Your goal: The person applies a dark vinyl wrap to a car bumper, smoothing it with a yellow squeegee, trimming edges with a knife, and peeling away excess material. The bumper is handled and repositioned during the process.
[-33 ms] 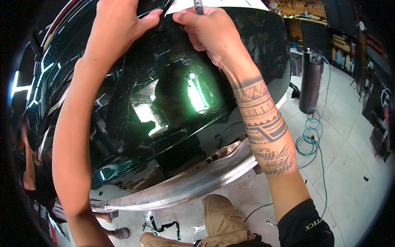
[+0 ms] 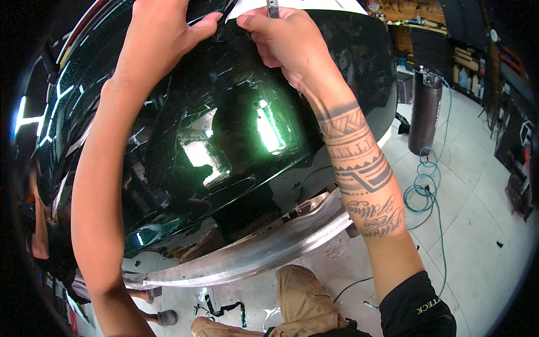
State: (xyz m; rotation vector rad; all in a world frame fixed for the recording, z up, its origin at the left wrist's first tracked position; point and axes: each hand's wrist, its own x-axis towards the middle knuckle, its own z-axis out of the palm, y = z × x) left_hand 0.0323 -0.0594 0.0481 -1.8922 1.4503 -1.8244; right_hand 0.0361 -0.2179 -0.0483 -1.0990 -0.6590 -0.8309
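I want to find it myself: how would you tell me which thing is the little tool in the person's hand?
Start at the big shiny dark green car panel filling the middle. Follow the tattooed forearm up to the right hand at the panel's top edge. The tool is the thin grey metal stick poking up from those fingers, against white sheeting; the left hand beside it has no tool.

My left hand point(image 2: 160, 39) and right hand point(image 2: 286, 42) crowd the glossy green panel's point(image 2: 224, 146) top edge. Its lower middle lies open to me; beyond its right edge, a black cylinder point(image 2: 424, 115) and coiled hose point(image 2: 424, 188) block the floor.
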